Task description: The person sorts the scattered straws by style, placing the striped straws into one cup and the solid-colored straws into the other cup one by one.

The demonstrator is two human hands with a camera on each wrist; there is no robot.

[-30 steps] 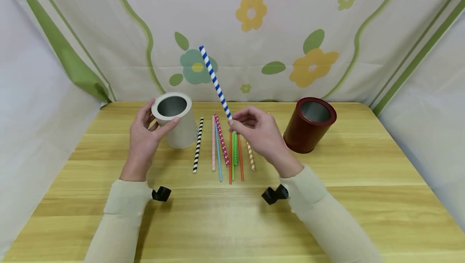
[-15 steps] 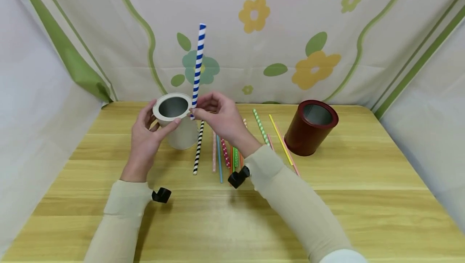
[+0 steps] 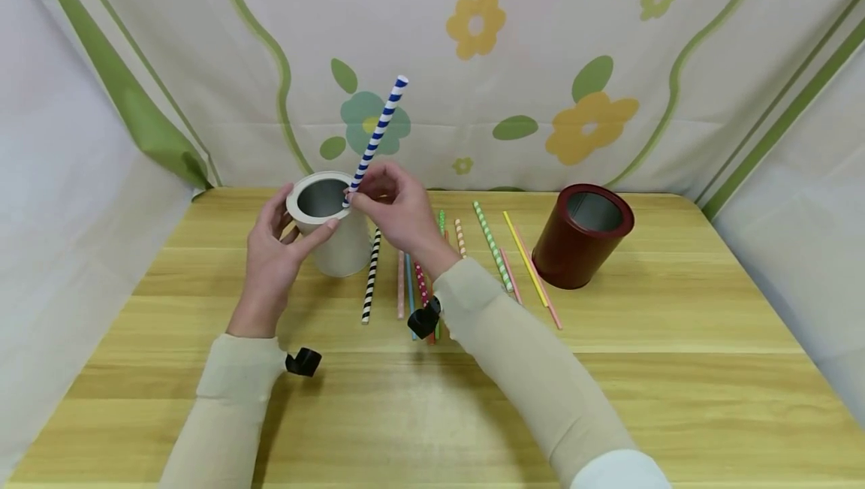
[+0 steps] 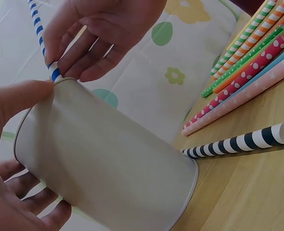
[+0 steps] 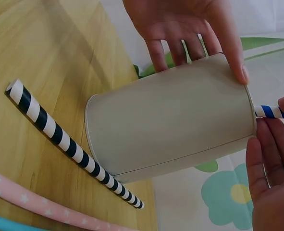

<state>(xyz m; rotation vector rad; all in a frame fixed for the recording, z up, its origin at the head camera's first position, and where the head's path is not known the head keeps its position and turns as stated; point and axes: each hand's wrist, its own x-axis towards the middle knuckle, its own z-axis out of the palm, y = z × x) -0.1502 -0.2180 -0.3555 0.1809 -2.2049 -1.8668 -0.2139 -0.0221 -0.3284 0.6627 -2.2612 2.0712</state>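
The blue-striped straw (image 3: 378, 136) has tilted further right (right grip (image 3: 397, 209) pinching it, left grip (image 3: 275, 252) clasping the white can (image 3: 342, 247))

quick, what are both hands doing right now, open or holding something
Left hand: holding the white can, thumb and fingers around it.
Right hand: pinching the blue-striped straw near its lower end.

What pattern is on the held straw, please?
The straw has blue and white stripes, clearest in the head view.
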